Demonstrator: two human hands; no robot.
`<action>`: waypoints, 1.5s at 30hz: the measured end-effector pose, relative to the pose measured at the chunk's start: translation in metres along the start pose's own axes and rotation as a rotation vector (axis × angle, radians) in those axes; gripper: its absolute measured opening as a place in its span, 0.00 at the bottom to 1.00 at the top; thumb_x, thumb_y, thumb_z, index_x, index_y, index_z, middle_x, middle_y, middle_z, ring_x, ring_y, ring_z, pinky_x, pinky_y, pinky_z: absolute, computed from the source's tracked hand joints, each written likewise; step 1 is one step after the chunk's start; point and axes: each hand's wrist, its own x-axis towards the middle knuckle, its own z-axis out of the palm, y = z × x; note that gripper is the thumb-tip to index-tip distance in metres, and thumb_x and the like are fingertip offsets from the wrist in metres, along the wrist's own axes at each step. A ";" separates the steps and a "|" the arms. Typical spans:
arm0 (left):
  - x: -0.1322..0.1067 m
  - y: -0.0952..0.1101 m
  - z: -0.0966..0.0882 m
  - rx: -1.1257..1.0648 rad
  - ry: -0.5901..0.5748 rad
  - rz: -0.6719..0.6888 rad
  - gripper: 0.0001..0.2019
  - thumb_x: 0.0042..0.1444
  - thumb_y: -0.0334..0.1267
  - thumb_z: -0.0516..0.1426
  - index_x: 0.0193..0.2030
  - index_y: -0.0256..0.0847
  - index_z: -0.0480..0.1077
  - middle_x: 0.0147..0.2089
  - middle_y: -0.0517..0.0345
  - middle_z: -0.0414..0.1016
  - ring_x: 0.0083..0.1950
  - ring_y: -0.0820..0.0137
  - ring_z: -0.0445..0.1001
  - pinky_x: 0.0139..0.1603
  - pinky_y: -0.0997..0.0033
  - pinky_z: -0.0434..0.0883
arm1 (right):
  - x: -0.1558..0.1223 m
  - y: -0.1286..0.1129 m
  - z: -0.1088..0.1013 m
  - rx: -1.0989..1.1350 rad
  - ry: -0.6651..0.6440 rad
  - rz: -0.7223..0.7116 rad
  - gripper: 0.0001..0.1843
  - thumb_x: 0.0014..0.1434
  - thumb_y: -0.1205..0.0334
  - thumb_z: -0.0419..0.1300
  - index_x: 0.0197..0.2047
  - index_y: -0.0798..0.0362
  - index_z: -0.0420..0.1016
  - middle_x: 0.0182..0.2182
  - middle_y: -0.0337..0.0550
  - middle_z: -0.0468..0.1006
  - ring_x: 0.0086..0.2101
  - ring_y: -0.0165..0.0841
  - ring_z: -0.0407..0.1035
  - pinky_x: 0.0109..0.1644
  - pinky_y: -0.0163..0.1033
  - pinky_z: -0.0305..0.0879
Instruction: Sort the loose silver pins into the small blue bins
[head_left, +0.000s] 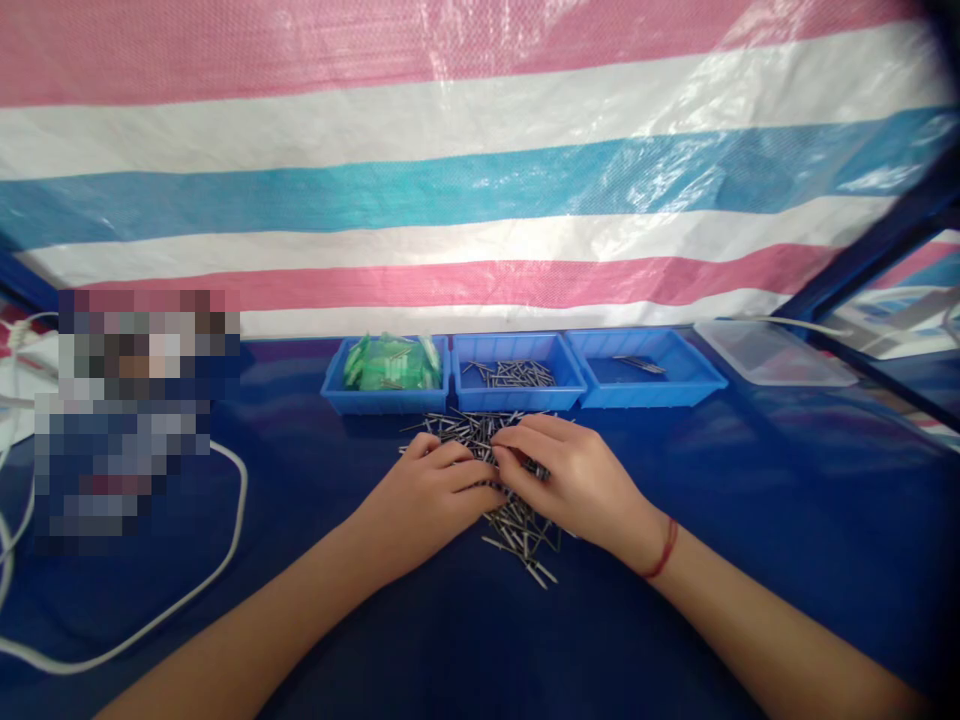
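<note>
A loose pile of thin metal blind rivets point(517, 525) lies on the blue table, partly covered by my hands. My left hand point(442, 485) rests over the pile's left side, its fingers curled down and its thumb and index close together. From the right, my right hand point(570, 465) bends over the same pile, thumb and index tips nearly meeting beside the left fingertips. Anything pinched in either hand is hidden or too small to tell. Behind the pile, the middle blue bin point(517, 400) holds many rivets.
The left blue bin point(386, 402) holds green plastic packets point(394, 362). A few rivets lie in the right blue bin point(652, 392). A clear plastic lid point(776, 355) is at the right. White cable point(240, 500) loops beside a pixelated area at the left. Striped sheeting point(480, 190) hangs behind.
</note>
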 end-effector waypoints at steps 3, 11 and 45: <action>0.002 0.003 -0.002 0.015 0.008 -0.027 0.07 0.64 0.32 0.53 0.41 0.45 0.72 0.39 0.64 0.78 0.44 0.70 0.70 0.45 0.63 0.54 | -0.001 -0.003 0.003 0.029 -0.009 -0.016 0.10 0.62 0.66 0.53 0.34 0.53 0.75 0.29 0.44 0.76 0.32 0.32 0.70 0.38 0.37 0.65; 0.001 0.007 0.000 0.105 0.008 -0.081 0.05 0.62 0.32 0.55 0.37 0.44 0.71 0.39 0.62 0.76 0.44 0.68 0.68 0.47 0.60 0.53 | -0.001 -0.002 0.006 0.086 -0.024 0.030 0.09 0.60 0.68 0.53 0.33 0.52 0.74 0.27 0.42 0.76 0.29 0.31 0.69 0.35 0.36 0.63; -0.002 0.012 -0.002 -0.468 0.243 -0.543 0.05 0.58 0.39 0.58 0.38 0.42 0.73 0.31 0.64 0.74 0.29 0.74 0.69 0.34 0.75 0.66 | -0.002 -0.024 0.003 0.605 0.149 0.242 0.05 0.59 0.62 0.58 0.32 0.52 0.73 0.28 0.41 0.75 0.30 0.31 0.69 0.32 0.37 0.66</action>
